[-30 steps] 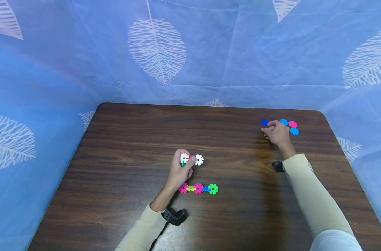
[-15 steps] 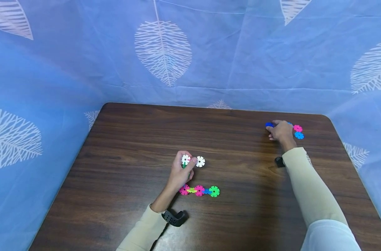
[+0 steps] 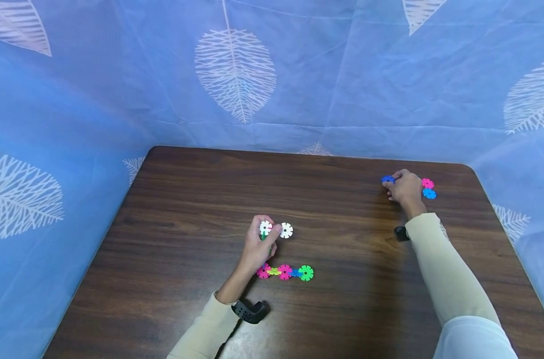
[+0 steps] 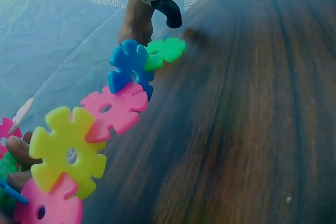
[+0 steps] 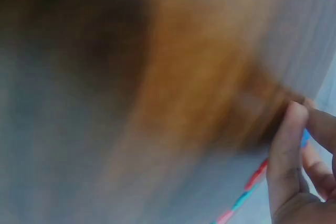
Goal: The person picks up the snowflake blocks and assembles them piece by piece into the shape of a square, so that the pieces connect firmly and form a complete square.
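Well to the left of the left grip, past the table (image 3: 119, 269) edge, hangs a blue cloth (image 3: 97, 89) printed with white leaves, running on behind both hands. Below the left grip, a black wristband (image 3: 249, 311) shows at the cuff of a pale sleeve (image 3: 204, 321). The left hand (image 3: 257, 244) is clamped on a white disc (image 3: 264, 224) and a dark green disc (image 4: 7, 169), both notched like flowers. Under that grip and out to its right runs a joined row: lower pink disc (image 4: 63, 208), yellow disc (image 4: 52, 140), upper pink disc (image 4: 123, 107), blue disc (image 4: 126, 59), bright green disc (image 4: 169, 50); whether it touches the table I cannot tell. Another white disc (image 3: 290, 230) pokes out just right of the left thumb. Well apart to the right, the right hand (image 3: 405, 188) pinches a dark blue disc (image 3: 387, 178) at its fingertips, mostly hidden in the right wrist view. A second wristband (image 3: 401, 233) sits below this grip. Just right of it, a loose pink disc (image 3: 428, 183) and a light blue disc (image 3: 429, 193) lie close together on the table, the blue one nearer the person.
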Motion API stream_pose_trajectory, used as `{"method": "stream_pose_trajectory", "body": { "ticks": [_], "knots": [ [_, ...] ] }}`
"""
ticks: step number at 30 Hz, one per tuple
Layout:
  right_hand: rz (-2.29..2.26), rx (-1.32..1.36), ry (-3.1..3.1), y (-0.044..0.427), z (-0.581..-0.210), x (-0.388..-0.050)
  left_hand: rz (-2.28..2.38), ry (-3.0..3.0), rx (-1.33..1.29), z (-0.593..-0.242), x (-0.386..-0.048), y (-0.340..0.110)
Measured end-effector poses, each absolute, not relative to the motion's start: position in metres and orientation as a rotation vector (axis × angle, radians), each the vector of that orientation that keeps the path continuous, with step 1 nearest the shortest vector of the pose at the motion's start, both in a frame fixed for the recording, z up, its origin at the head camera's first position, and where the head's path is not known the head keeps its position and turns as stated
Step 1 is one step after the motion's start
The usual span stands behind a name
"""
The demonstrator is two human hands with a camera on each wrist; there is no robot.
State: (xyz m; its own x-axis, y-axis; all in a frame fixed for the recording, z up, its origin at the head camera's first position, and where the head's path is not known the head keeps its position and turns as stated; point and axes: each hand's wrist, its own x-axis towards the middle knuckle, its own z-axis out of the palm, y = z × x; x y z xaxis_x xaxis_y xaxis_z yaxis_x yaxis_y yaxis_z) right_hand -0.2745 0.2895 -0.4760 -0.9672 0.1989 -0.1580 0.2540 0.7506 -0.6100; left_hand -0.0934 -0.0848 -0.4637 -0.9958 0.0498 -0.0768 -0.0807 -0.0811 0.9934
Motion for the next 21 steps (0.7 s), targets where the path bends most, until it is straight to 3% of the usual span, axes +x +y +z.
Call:
{"method": "stream_pose_trajectory", "body": {
  "ticks": [7,21],
  "knots": [
    [-1.249,0.404,2.770,0.296,-0.477,-0.264,2.276,2.066,-0.011,-0.475,-0.099,-0.083],
    [-1.337,0.012,2.733,0.237,-0.476,-0.193,2.276,2.077,0.022,-0.489,-0.101,-0.078]
  ]
}}
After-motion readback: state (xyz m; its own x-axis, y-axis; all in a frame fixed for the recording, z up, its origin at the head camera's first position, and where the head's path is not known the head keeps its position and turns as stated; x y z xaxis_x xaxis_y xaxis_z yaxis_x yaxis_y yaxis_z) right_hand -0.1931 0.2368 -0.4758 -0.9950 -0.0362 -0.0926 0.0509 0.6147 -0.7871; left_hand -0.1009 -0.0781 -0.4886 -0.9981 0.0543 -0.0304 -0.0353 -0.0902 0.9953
